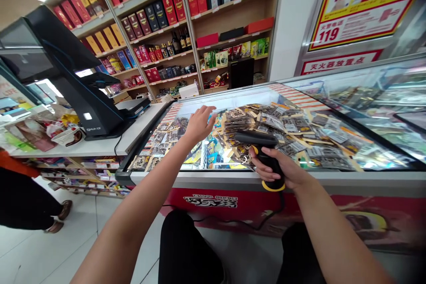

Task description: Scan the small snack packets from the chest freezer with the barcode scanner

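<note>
My right hand is wrapped round the handle of a black and yellow barcode scanner, held over the front edge of a glass-topped freezer. A pile of small packaged snack packets lies on the glass behind the scanner. My left hand is stretched out over the glass with its fingers apart, holding nothing. It is between the big pile and a smaller group of packets on the left. A black cable hangs from the scanner's handle.
The freezer's red front is close before my knees. At left, a counter carries a black checkout terminal. Shelves of boxes and bottles line the back. A person in black trousers stands far left.
</note>
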Demonstrator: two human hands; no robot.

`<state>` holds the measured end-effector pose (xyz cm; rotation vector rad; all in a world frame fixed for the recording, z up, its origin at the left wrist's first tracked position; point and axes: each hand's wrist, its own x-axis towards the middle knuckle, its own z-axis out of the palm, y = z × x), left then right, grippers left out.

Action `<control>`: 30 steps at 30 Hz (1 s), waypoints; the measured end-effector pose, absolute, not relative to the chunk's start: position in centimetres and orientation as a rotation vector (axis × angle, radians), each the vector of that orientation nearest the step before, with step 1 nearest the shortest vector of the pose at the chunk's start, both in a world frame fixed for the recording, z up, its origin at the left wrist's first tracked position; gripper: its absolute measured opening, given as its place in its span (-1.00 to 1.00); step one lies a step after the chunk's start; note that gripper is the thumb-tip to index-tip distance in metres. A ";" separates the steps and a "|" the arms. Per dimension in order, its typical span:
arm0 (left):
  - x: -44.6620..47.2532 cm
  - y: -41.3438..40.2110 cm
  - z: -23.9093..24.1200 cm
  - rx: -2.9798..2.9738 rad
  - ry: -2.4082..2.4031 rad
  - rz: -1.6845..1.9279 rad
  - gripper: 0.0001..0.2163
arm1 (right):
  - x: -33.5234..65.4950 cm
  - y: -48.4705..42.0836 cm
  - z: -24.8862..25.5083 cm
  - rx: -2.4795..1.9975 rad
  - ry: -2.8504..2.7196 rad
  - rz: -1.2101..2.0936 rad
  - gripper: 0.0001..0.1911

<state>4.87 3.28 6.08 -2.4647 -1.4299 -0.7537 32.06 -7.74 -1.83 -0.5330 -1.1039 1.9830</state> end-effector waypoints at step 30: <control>-16.0 9.4 1.9 -1.923 -2.373 -0.479 -0.65 | 32.4 -7.4 -2.4 -0.741 -1.090 1.927 -0.64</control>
